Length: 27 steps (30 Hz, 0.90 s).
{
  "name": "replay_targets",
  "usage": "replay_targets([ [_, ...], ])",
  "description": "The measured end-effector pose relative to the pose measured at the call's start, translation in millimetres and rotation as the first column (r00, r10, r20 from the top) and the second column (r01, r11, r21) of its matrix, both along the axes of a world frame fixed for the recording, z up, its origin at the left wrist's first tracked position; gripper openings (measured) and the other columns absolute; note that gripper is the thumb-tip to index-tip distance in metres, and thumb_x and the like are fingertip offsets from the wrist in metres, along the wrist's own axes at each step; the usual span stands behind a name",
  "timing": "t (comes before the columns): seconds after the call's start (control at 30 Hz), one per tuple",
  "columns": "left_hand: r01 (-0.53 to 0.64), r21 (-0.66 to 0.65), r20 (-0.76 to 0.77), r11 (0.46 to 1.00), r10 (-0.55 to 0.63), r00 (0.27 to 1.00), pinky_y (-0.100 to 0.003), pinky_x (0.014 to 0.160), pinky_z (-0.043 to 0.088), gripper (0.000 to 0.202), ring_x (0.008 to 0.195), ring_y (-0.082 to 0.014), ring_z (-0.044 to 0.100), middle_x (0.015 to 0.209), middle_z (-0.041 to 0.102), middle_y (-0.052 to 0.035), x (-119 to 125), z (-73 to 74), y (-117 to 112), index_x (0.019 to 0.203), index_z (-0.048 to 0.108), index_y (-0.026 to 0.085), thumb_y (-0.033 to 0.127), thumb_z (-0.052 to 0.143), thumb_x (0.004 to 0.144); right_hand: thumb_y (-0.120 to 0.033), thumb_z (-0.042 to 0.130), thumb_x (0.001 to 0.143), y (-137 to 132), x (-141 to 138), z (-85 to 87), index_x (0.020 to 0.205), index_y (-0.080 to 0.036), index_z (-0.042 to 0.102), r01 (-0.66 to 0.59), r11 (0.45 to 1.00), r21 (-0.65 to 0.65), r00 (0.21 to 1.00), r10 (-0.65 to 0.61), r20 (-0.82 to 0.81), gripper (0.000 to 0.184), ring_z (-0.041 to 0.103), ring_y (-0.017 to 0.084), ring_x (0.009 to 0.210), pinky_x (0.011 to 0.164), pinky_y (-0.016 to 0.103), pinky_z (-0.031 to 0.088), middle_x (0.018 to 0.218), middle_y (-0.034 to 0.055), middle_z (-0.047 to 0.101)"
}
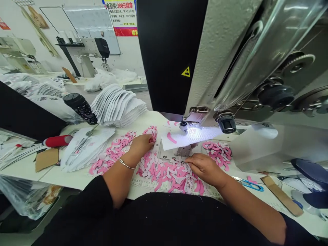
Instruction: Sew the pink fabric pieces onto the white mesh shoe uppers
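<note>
Loose pink-and-white curved cut pieces (176, 174) lie heaped in front of the sewing machine (174, 58). My left hand (140, 147) reaches into the small heap of pieces (150, 130) left of the needle plate, fingers curled together; what they grip is hidden. At the front edge of the metal needle plate (166, 154), my right hand (205, 167) pinches a small cut piece, its tip barely showing. Under the lit presser foot (183, 126) rests a white mesh panel (174, 140) with pink curved pieces on it. Neither hand touches this panel.
Stacked white panels (118, 106) and a black bottle (80, 107) stand at the back left. More panels (85, 147) and a red-handled tool (57, 140) lie in front. Another pink heap (217, 153) sits right of the needle. Blue-handled snips (249, 184) lie beyond my right forearm.
</note>
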<state>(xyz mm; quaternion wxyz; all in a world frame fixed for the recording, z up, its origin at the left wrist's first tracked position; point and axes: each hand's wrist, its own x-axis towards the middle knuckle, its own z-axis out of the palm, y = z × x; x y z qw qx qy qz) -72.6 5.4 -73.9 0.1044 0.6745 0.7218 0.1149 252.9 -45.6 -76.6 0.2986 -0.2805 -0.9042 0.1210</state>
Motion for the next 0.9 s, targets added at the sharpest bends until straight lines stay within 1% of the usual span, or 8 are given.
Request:
replay_targets([
  [0.13, 0.019, 0.008, 0.005, 1.000, -0.019, 1.000, -0.031, 0.068, 0.038, 0.021, 0.081, -0.0230, 0.062, 0.089, 0.071, -0.0043, -2, -3.7, -1, 0.097, 0.070, 0.025, 0.035, 0.063, 0.079, -0.015, 0.050, 0.092, 1, -2, -2.8, 0.109, -0.022, 0.070, -0.007, 1.000, -0.004, 1.000, 0.007, -0.013, 0.027, 0.068, 0.017, 0.083, 0.075, 0.031, 0.057, 0.090, 0.0052, 0.073],
  [0.23, 0.036, 0.045, 0.001, 0.998, -0.036, 0.999, -0.032, 0.073, 0.039, 0.024, 0.086, -0.0242, 0.062, 0.089, 0.070, -0.0043, -2, -4.7, -2, 0.100, 0.070, 0.027, 0.038, 0.062, 0.081, -0.016, 0.050, 0.093, 2, -3, -3.0, 0.109, -0.021, 0.071, -0.009, 1.000, -0.018, 1.000, 0.009, 0.009, 0.027, 0.069, 0.017, 0.085, 0.076, 0.032, 0.057, 0.091, 0.0055, 0.073],
  [0.37, 0.046, 0.106, 0.025, 0.993, -0.049, 0.998, -0.034, 0.084, 0.039, 0.022, 0.097, -0.0254, 0.062, 0.093, 0.070, -0.0050, 0, -6.3, -1, 0.094, 0.073, 0.026, 0.039, 0.059, 0.084, -0.017, 0.051, 0.093, 3, -3, -5.4, 0.109, -0.021, 0.071, -0.021, 0.999, -0.050, 1.000, 0.021, -0.007, 0.026, 0.069, 0.017, 0.086, 0.078, 0.032, 0.057, 0.093, 0.0055, 0.074],
  [0.47, 0.025, 0.147, 0.076, 0.989, -0.036, 0.996, -0.035, 0.089, 0.038, 0.022, 0.099, -0.0235, 0.061, 0.094, 0.070, -0.0037, -1, -7.5, 0, 0.090, 0.075, 0.026, 0.039, 0.057, 0.086, -0.017, 0.052, 0.093, 5, -3, -7.3, 0.109, -0.021, 0.071, -0.019, 0.996, -0.082, 1.000, 0.019, -0.008, 0.025, 0.069, 0.017, 0.086, 0.078, 0.032, 0.057, 0.094, 0.0056, 0.074],
  [0.53, -0.020, 0.174, 0.127, 0.984, -0.002, 0.992, -0.033, 0.087, 0.040, 0.027, 0.097, -0.0216, 0.062, 0.095, 0.070, -0.0032, -3, -8.3, 0, 0.093, 0.075, 0.026, 0.041, 0.054, 0.088, -0.017, 0.052, 0.093, 5, -2, -7.9, 0.109, -0.021, 0.071, -0.009, 0.995, -0.098, 1.000, 0.008, -0.003, 0.025, 0.070, 0.018, 0.087, 0.078, 0.033, 0.057, 0.095, 0.0055, 0.074],
  [0.67, -0.139, 0.192, 0.218, 0.971, 0.096, 0.971, -0.029, 0.075, 0.043, 0.036, 0.091, -0.0203, 0.063, 0.097, 0.070, -0.0032, -10, -9.6, 0, 0.099, 0.075, 0.026, 0.046, 0.048, 0.090, -0.017, 0.053, 0.092, 5, -2, -8.8, 0.109, -0.022, 0.071, -0.012, 0.994, -0.106, 1.000, 0.010, -0.014, 0.026, 0.070, 0.017, 0.089, 0.079, 0.032, 0.057, 0.095, 0.0053, 0.075],
  [0.77, -0.202, 0.206, 0.222, 0.957, 0.155, 0.963, -0.031, 0.071, 0.041, 0.033, 0.088, -0.0221, 0.061, 0.089, 0.068, -0.0047, -13, -8.6, 0, 0.091, 0.076, 0.024, 0.042, 0.049, 0.087, -0.016, 0.053, 0.091, 6, -2, -9.5, 0.108, -0.022, 0.071, -0.021, 0.995, -0.102, 1.000, 0.019, -0.016, 0.025, 0.070, 0.017, 0.088, 0.079, 0.032, 0.057, 0.095, 0.0050, 0.075],
  [0.9, -0.221, 0.249, 0.209, 0.943, 0.171, 0.963, -0.031, 0.071, 0.039, 0.029, 0.086, -0.0218, 0.059, 0.083, 0.065, -0.0051, -12, -4.8, 0, 0.078, 0.075, 0.023, 0.037, 0.050, 0.086, -0.017, 0.052, 0.092, 6, -1, -9.3, 0.108, -0.022, 0.071, -0.025, 0.995, -0.099, 0.999, 0.022, -0.027, 0.025, 0.070, 0.017, 0.087, 0.079, 0.032, 0.057, 0.094, 0.0055, 0.074],
])
